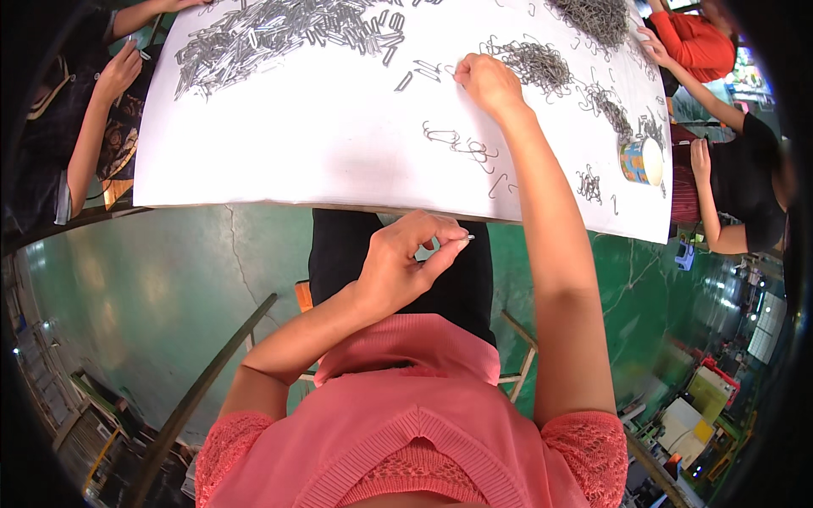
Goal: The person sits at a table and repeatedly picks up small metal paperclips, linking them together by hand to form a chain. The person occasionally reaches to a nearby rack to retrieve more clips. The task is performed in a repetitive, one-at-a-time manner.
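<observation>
table (254, 169): white top | cup (642, 161): patterned, near right edge, upright | floor (152, 288): green, glossy, cracked | co-workers: dark sleeve (51, 110) at left, orange top (703, 42) and black top (754, 186) at right | stool (517, 364): wooden, under the person

One head-worn fisheye view looks steeply down, close over both hands, with the white table (254, 161) just beyond them.
</observation>
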Tool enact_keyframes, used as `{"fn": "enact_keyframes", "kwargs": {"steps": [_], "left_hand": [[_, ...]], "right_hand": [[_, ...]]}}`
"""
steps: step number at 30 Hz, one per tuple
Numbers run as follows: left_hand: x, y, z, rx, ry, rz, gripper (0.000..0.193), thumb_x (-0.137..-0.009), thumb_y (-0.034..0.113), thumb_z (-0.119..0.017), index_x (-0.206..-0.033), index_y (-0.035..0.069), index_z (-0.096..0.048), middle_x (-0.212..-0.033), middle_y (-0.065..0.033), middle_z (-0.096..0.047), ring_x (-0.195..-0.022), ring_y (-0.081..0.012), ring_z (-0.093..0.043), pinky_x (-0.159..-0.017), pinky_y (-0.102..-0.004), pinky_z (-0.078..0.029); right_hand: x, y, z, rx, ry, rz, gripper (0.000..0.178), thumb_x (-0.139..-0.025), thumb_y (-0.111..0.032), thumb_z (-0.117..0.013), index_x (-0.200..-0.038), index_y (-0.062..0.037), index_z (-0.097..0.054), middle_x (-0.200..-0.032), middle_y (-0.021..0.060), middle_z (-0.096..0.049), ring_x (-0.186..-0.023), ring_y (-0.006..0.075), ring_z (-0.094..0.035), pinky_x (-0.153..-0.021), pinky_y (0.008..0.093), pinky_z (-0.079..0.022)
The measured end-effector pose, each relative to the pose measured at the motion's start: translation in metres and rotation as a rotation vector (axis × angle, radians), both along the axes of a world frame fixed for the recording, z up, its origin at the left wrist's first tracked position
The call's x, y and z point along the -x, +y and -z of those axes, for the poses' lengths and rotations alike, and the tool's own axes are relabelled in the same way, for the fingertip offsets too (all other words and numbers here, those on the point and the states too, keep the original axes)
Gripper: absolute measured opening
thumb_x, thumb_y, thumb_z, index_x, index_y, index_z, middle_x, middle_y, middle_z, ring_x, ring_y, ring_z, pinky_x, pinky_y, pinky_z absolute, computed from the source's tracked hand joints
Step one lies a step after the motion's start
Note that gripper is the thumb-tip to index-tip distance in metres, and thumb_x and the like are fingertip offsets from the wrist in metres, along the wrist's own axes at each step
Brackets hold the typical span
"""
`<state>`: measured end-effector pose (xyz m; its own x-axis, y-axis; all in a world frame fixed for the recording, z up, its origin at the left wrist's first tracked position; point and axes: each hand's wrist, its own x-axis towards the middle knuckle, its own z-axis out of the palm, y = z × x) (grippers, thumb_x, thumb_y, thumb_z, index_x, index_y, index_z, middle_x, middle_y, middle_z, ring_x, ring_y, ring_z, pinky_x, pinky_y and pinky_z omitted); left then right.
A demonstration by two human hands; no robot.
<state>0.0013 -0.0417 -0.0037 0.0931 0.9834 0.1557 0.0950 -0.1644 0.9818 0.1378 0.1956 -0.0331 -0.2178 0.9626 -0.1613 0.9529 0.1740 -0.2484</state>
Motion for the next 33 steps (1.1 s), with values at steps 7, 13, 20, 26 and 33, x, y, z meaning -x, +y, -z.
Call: {"fn": "enact_keyframes", "kwargs": {"steps": [7,13,20,26,33], "left_hand": [[0.0,0.001,0.004,-0.026,-0.008,-0.032,0.008,-0.079,0.004,-0.07,-0.086,0.003,-0.066,-0.084,-0.0071,-0.068,-0.069,-0.0143,-0.062,-0.058,-0.025,-0.047],[-0.001,0.005,0.007,-0.049,0.009,-0.041,0.01,-0.078,0.001,-0.069,-0.087,0.0,-0.065,-0.085,-0.0075,-0.069,-0.067,-0.0084,-0.056,-0.062,-0.0222,-0.046],[-0.004,0.003,0.003,-0.068,0.076,-0.106,0.012,-0.076,0.004,-0.072,-0.084,0.002,-0.064,-0.087,-0.0089,-0.069,-0.064,-0.0127,-0.059,-0.057,-0.024,-0.048],[-0.008,-0.003,0.0,-0.083,0.101,-0.101,0.011,-0.076,0.005,-0.072,-0.083,0.002,-0.064,-0.086,-0.0084,-0.069,-0.066,-0.0129,-0.06,-0.057,-0.0244,-0.048],[-0.012,-0.008,0.004,-0.169,0.115,-0.155,0.011,-0.075,0.004,-0.071,-0.083,0.004,-0.064,-0.085,-0.0074,-0.069,-0.063,-0.0129,-0.057,-0.056,-0.0245,-0.047]], "right_hand": [[-0.049,-0.026,0.005,0.215,0.571,0.058,0.014,-0.084,-0.011,-0.059,-0.095,-0.0029,-0.064,-0.084,0.0062,-0.064,-0.081,0.0178,-0.061,-0.075,0.0328,-0.05],[-0.05,-0.116,-0.043,0.499,1.241,0.352,0.015,-0.089,-0.013,-0.06,-0.097,-0.0001,-0.058,-0.086,0.0051,-0.061,-0.069,0.0097,-0.057,-0.059,0.0204,-0.047],[-0.036,-0.222,-0.07,0.382,1.503,0.384,0.009,-0.086,-0.01,-0.064,-0.089,-0.002,-0.062,-0.081,0.0016,-0.058,-0.07,0.0075,-0.051,-0.061,0.0202,-0.04],[-0.023,-0.242,-0.056,0.129,1.376,0.426,0.006,-0.085,-0.007,-0.065,-0.087,-0.0018,-0.062,-0.098,0.0022,-0.053,-0.082,0.0078,-0.051,-0.067,0.0206,-0.041],[-0.002,-0.253,-0.051,-0.128,1.389,0.398,0.006,-0.086,-0.005,-0.063,-0.09,-0.0007,-0.06,-0.102,0.0053,-0.049,-0.077,0.0058,-0.051,-0.06,0.0182,-0.043]]}}
